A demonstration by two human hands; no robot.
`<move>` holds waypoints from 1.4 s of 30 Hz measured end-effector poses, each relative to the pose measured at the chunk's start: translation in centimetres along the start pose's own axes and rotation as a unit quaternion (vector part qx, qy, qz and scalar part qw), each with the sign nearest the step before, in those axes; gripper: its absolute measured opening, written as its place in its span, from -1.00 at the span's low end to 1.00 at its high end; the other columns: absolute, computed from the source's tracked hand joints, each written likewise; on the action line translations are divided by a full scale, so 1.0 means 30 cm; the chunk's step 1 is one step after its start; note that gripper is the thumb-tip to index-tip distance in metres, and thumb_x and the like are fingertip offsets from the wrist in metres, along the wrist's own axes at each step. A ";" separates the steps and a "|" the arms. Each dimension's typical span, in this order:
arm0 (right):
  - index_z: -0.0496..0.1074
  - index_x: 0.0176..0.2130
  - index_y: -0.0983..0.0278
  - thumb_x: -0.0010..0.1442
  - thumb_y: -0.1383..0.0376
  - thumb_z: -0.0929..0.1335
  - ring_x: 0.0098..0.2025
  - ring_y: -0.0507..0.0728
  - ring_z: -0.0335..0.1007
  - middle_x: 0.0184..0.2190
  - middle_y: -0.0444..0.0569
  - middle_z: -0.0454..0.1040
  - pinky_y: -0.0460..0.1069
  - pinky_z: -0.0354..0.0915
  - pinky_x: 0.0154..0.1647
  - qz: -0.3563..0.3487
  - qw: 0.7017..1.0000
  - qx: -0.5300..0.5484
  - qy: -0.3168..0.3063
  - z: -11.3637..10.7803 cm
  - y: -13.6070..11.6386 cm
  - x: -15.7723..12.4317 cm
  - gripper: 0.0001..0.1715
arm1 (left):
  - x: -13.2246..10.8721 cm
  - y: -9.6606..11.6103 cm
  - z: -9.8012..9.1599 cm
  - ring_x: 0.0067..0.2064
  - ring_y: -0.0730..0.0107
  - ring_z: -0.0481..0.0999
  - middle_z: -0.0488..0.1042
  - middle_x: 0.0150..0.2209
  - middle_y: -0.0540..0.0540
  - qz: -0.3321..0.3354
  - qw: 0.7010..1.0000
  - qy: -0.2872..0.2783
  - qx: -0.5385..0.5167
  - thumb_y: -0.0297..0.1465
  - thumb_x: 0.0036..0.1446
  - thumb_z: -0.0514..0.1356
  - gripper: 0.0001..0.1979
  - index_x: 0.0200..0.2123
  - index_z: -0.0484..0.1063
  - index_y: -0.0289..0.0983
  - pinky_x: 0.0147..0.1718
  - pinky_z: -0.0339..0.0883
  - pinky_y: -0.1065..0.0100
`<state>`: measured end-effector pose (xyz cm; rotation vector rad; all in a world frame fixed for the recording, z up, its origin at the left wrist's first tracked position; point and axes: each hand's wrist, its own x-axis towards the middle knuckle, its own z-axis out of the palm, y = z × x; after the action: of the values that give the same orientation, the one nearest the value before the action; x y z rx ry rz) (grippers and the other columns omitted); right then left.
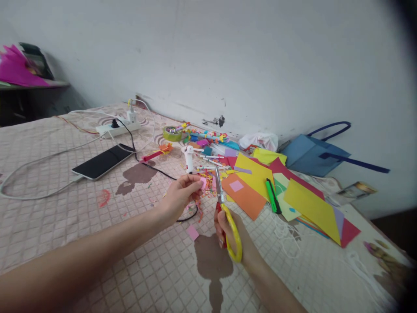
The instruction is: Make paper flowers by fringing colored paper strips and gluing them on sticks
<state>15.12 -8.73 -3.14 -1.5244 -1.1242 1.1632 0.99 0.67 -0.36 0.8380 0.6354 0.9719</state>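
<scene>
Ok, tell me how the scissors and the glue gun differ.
The scissors have yellow and red handles, while the glue gun looks mostly white. The scissors are gripped in the right hand; the glue gun is unheld, on the patterned cloth. The scissors show shiny metal blades; the glue gun shows none. Both are handheld tools.

The left hand (182, 191) pinches a small pink paper piece (203, 183). Close by, the right hand (244, 239) grips red-and-yellow-handled scissors (220, 198), blades pointing away from the body. Just beyond the left hand is a white glue gun (189, 158); left of that hand lies a smartphone (104, 162). Beyond the right hand lies an orange paper sheet (246, 198); to its right, white string (284, 232).
</scene>
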 end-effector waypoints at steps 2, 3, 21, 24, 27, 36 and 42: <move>0.12 -0.48 0.23 -0.11 -0.34 0.22 -0.79 -0.10 -0.04 -0.76 -0.33 0.08 -0.19 0.02 -0.82 0.013 0.999 0.033 0.007 -0.002 -0.012 0.003 -0.30 | -0.004 -0.001 -0.001 -0.52 0.62 0.32 0.35 -0.51 0.08 0.000 1.000 -0.014 0.027 -0.41 -0.02 0.27 -0.85 -0.36 0.35 -0.28 -0.52 0.21 0.53; 0.13 -0.48 0.23 -0.11 -0.34 0.22 -0.80 -0.11 -0.04 -0.75 -0.32 0.08 -0.19 0.01 -0.83 0.015 0.999 0.045 0.008 -0.003 -0.016 0.004 -0.30 | -0.005 -0.001 -0.002 -0.53 0.62 0.31 0.34 -0.51 0.09 0.004 0.999 -0.024 0.039 -0.43 -0.02 0.26 -0.87 -0.37 0.36 -0.28 -0.54 0.20 0.53; 0.17 -0.42 0.24 -0.02 -0.31 0.18 -0.79 -0.09 -0.03 -0.74 -0.32 0.06 -0.17 0.03 -0.81 -0.006 0.999 0.035 -0.020 -0.015 -0.005 0.007 -0.33 | 0.015 0.024 -0.016 -0.43 0.56 0.37 0.40 -0.47 0.02 0.027 0.990 -0.028 0.134 -0.33 -0.06 0.29 -0.81 -0.43 0.41 -0.32 -0.35 0.26 0.47; 0.18 -0.40 0.24 0.11 -0.22 0.15 -0.74 -0.07 0.02 -0.70 -0.29 0.10 -0.16 0.09 -0.75 -0.051 0.998 0.002 -0.046 -0.027 0.007 0.000 -0.42 | 0.018 0.037 -0.017 -0.45 0.56 0.36 0.38 -0.49 0.03 0.035 0.991 -0.050 0.118 -0.31 -0.02 0.27 -0.81 -0.40 0.38 -0.32 -0.37 0.28 0.45; 0.17 -0.40 0.23 0.19 -0.14 0.14 -0.69 -0.05 0.08 -0.66 -0.27 0.12 -0.16 0.12 -0.70 -0.071 0.995 -0.036 -0.058 -0.038 0.016 -0.005 -0.50 | 0.017 0.047 -0.017 -0.49 0.57 0.33 0.36 -0.51 0.05 0.045 0.992 -0.040 0.113 -0.32 -0.02 0.27 -0.80 -0.36 0.36 -0.31 -0.43 0.25 0.48; 0.12 -0.46 0.22 0.18 -0.12 0.15 -0.70 -0.05 0.00 -0.71 -0.30 0.06 -0.15 0.04 -0.71 -0.083 0.984 -0.148 -0.051 -0.036 -0.001 -0.010 -0.51 | 0.015 0.060 -0.020 -0.49 0.60 0.31 0.33 -0.51 0.05 0.064 0.991 -0.034 0.113 -0.30 0.03 0.23 -0.82 -0.42 0.38 -0.31 -0.43 0.23 0.50; 0.09 -0.50 0.21 0.18 -0.08 0.16 -0.67 -0.03 0.04 -0.70 -0.27 0.09 -0.13 0.05 -0.68 -0.095 0.974 -0.202 -0.027 -0.019 -0.043 -0.027 -0.54 | 0.013 0.058 -0.008 -0.37 0.52 0.41 0.41 -0.41 -0.03 0.042 0.996 -0.024 0.081 -0.32 -0.01 0.27 -0.81 -0.43 0.39 -0.34 -0.29 0.31 0.44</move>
<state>15.39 -9.34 -1.66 -1.6461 -1.5797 0.8855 0.19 1.64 0.94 1.0355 0.6490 0.9817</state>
